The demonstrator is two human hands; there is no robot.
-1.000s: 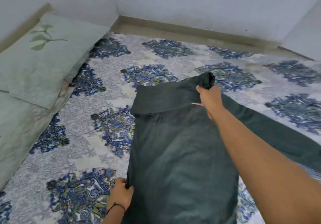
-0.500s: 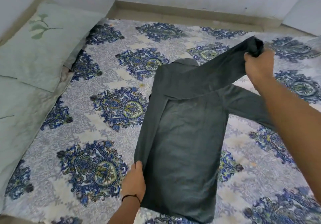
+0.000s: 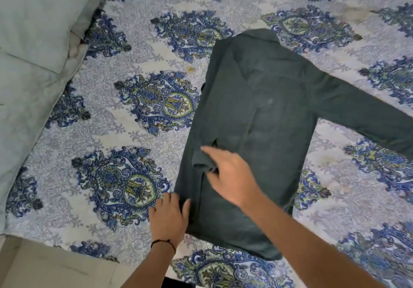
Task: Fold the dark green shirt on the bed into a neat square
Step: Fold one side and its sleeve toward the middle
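Note:
The dark green shirt (image 3: 257,113) lies flat on the patterned bed sheet (image 3: 138,48), collar at the far end. One sleeve is folded down along the shirt's left side. Its cuff (image 3: 202,161) sits between the thumb and fingers of my right hand (image 3: 230,178), low over the shirt's body. The other sleeve (image 3: 362,111) stretches out to the right. My left hand (image 3: 168,215) lies flat at the shirt's near left edge, thumb on the fabric, fingers on the sheet.
Pale green pillows (image 3: 38,26) lie along the left side of the bed. The bed's near edge (image 3: 44,242) runs across the lower left, with pale floor (image 3: 44,267) below it.
My right hand carried the sleeve from high on the right down and across onto the shirt's left side. My left hand stayed at the near left edge. The view tilted down.

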